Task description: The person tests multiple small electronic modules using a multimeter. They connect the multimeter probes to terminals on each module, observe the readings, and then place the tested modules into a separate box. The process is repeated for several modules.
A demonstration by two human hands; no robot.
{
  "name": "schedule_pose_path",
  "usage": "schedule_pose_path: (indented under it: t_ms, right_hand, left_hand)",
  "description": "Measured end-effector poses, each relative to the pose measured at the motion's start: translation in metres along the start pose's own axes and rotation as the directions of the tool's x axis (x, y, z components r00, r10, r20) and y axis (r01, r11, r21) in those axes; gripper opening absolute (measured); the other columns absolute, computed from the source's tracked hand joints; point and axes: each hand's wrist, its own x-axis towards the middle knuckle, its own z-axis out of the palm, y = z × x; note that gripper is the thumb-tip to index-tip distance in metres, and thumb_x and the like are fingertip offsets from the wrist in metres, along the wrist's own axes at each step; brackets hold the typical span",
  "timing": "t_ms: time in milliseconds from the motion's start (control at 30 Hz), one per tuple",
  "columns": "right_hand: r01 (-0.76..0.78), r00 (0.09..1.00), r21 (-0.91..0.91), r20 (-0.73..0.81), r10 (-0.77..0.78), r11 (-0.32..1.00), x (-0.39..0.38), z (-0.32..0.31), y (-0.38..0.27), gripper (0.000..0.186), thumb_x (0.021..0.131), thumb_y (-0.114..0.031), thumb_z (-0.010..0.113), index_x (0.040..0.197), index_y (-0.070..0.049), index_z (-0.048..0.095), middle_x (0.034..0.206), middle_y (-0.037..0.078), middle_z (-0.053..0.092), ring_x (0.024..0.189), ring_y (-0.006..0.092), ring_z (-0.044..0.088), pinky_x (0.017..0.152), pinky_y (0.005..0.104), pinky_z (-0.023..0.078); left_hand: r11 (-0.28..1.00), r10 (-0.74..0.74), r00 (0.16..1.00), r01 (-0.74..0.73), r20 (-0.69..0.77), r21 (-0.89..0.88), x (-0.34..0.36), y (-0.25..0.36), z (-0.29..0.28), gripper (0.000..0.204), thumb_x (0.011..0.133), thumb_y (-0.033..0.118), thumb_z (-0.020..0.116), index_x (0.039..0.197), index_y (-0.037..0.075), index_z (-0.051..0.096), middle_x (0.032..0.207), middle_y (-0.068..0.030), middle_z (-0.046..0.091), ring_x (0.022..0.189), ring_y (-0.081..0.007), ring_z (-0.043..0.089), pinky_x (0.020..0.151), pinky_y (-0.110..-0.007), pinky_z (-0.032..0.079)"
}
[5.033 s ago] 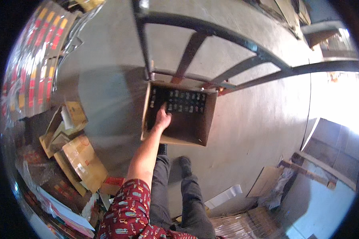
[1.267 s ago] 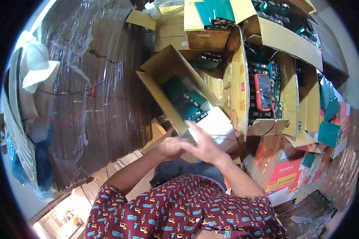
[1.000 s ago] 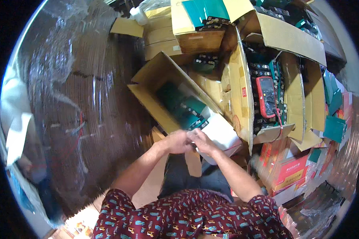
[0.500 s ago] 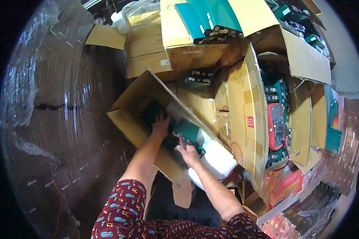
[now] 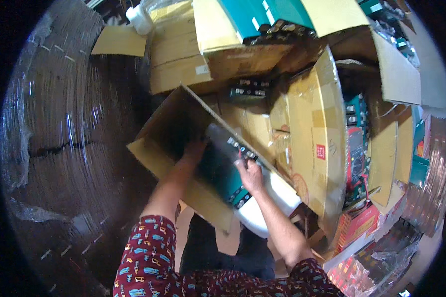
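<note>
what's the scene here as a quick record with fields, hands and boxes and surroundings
left hand: reaching inside the open cardboard box, touching a teal pack; grip not clear
right hand: gripping the edge of the teal packs in that box
white foam sheet: under the right hand, at the box's lower end
right side: more open cartons with teal and dark items
left side: plastic-wrapped cardboard stack

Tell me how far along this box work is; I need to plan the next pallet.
Done: several cartons around already stand open with dark devices showing. In hand: both hands are inside the open cardboard box; the left hand is deep in it, the right hand is on a teal-and-black packed item. Left: that box holds more teal packs, and a white foam piece lies at its mouth.
</note>
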Motion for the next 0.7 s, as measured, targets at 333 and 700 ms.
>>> schedule_pose_path:
  t_ms: [333,700]
  right_hand:
    - [0.198,0.975,0.092,-0.120,-0.186,0.976,0.005,0.003,0.036,0.031,0.102,-0.028,0.068,0.115,0.000,0.072,0.083,0.008,0.068,0.078,0.0182,0.062,0.081,0.0358,0.052]
    - [0.137,0.990,0.190,-0.042,-0.132,0.972,0.002,-0.012,0.038,0.035,0.101,-0.026,0.067,0.124,0.001,0.069,0.114,0.021,0.072,0.111,0.0332,0.067,0.104,0.0428,0.048]
  left_hand:
    - [0.959,0.164,0.975,-0.123,0.147,-0.256,0.011,-0.059,-0.107,0.080,0.083,0.017,0.078,0.156,0.026,0.046,0.158,-0.0242,0.046,0.144,-0.0451,0.048,0.115,-0.058,0.045]
    - [0.950,-0.223,0.969,0.240,0.107,-0.199,-0.006,-0.048,-0.171,0.070,0.091,0.028,0.072,0.153,0.008,0.045,0.133,-0.0284,0.066,0.125,-0.0446,0.064,0.105,-0.053,0.053]
